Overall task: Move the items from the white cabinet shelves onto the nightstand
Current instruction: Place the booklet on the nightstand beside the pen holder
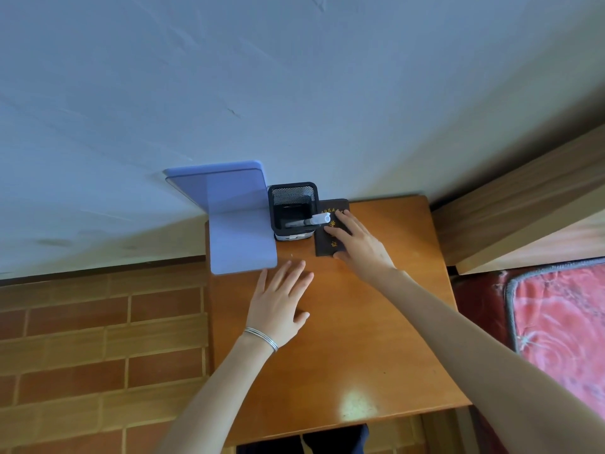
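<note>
On the nightstand top: I see the dark brown booklet with gold characters (324, 245) lying flat near the back edge, close to the wall.
Right hand (357, 244): it rests on the booklet with straight fingers laid flat across the cover and the thumb at the near edge; nothing is gripped.
Left hand (281, 299): flat, fingers spread and holding nothing, low over the bare wood; I cannot tell whether it touches. Thin silver bangles (262, 337) circle its wrist.
Black wire-mesh pen holder (293, 208): upright, just left of the booklet, with a grey marker with a white cap (311, 221) leaning out over its right rim.
Lilac L-shaped plastic bookend (235, 224): left of the holder, its upright plate against the wall, its base overhanging the left edge.
Orange-brown wooden nightstand (360, 339): it carries all of these things.
Surroundings: pale wall (294, 93) behind, brick-pattern floor (98, 339) to the left, red patterned mattress (563, 322) in a wooden bed frame (523, 198) to the right.
</note>
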The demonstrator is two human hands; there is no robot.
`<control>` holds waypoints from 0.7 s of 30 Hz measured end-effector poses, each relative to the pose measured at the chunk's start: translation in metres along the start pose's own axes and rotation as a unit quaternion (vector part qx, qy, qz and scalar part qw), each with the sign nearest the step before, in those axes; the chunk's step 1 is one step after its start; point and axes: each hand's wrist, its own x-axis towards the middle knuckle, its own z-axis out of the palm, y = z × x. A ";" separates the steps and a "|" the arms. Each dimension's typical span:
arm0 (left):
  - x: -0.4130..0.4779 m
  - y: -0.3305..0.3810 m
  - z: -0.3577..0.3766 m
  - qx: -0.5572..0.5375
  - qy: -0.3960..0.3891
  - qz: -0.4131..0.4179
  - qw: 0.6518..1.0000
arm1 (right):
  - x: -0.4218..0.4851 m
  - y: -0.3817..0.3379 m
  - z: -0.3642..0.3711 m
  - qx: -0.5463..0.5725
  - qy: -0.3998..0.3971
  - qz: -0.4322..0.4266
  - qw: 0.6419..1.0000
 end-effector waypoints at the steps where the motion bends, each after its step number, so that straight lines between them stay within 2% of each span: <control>1: 0.000 0.000 0.000 0.001 0.000 0.000 1.000 | 0.001 -0.001 0.001 0.001 -0.003 -0.003 1.000; 5: 0.000 0.000 0.000 -0.009 -0.005 0.001 1.000 | 0.002 -0.003 0.004 0.010 -0.009 -0.008 1.000; 13: 0.000 0.008 -0.033 0.023 -0.094 0.007 0.995 | -0.018 -0.004 -0.019 -0.001 0.022 -0.012 1.000; 18: 0.003 0.026 -0.107 0.003 -0.036 0.045 0.998 | -0.061 -0.016 -0.081 -0.088 0.022 -0.002 0.996; 21: 0.007 0.043 -0.173 -0.019 0.039 0.078 0.996 | -0.100 -0.030 -0.136 -0.094 0.089 0.006 0.991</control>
